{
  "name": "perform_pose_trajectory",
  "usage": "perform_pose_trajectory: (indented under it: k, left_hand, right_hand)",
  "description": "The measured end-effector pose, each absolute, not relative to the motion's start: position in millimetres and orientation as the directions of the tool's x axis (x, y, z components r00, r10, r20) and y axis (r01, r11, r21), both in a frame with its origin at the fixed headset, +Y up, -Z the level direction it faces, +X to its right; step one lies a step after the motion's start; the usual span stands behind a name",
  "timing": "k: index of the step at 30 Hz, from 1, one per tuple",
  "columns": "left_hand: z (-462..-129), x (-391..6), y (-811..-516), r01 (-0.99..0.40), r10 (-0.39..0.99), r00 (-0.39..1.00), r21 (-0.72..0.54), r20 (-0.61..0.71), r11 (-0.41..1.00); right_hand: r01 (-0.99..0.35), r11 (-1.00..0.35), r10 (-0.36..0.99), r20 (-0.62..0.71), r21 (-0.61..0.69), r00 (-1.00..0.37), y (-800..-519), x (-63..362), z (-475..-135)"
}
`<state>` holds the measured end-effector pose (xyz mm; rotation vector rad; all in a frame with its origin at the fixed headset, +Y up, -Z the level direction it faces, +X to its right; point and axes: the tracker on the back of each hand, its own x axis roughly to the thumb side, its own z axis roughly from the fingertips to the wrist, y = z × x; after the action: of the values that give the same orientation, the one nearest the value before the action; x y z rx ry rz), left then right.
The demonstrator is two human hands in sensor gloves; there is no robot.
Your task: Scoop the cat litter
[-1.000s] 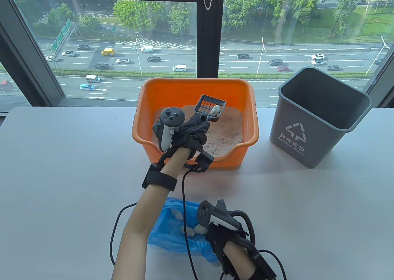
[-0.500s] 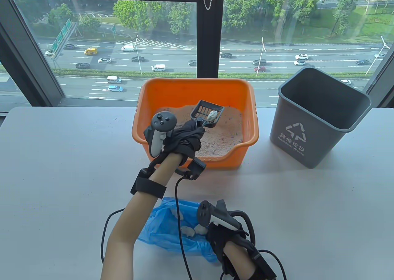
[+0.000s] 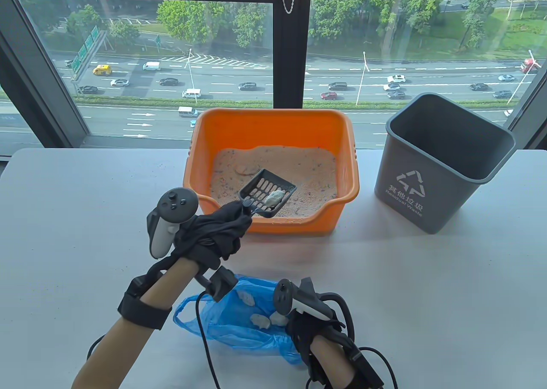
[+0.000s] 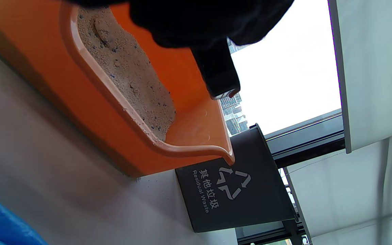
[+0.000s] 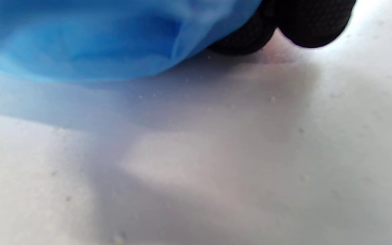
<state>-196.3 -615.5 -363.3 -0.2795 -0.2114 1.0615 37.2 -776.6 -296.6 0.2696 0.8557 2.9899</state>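
Observation:
My left hand (image 3: 222, 231) grips the handle of a dark slotted scoop (image 3: 267, 192) that hangs over the front edge of the orange litter box (image 3: 273, 122). A pale grey clump (image 3: 274, 197) lies in the scoop. The box holds sandy pink litter (image 3: 299, 171). In the left wrist view the scoop's handle end (image 4: 218, 73) sticks out below my gloved fingers, beside the orange box (image 4: 121, 136). My right hand (image 3: 314, 327) holds the edge of a blue plastic bag (image 3: 230, 325) on the table near me. The bag holds three white clumps (image 3: 260, 320).
A grey waste bin (image 3: 444, 166) with a recycling mark stands at the right of the litter box, also seen in the left wrist view as the bin (image 4: 237, 190). A large window runs behind the white table (image 3: 85, 209). Cables trail from both wrists.
My left hand has drawn the scoop with its clump back and down, from the far side of the litter box to its front edge. The right hand stays on the bag.

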Motion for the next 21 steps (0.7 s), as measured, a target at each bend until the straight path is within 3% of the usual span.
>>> perform_pose_trajectory:
  k: [4, 10, 21]
  left_hand:
    - [-322.3, -220.1, -620.1, -0.814, 0.866, 0.495, -0.311, 0.069, 0.49]
    - [-270.9, -249.5, -642.7, -0.776, 0.851, 0.526, -0.405, 0.011, 0.484]
    - [-252.4, -263.6, -653.7, -0.635, 0.717, 0.693, -0.538, -0.078, 0.555]
  right_hand:
    - [0.028, -0.85, 0.066, 0.16, 0.527, -0.985, -776.6, 37.2, -296.6]
    - [0.03, -0.85, 0.064, 0.16, 0.525, -0.985, -776.5, 37.4, -296.4]
    - [0.03, -0.851, 0.063, 0.158, 0.524, -0.985, -776.7, 37.3, -296.1]
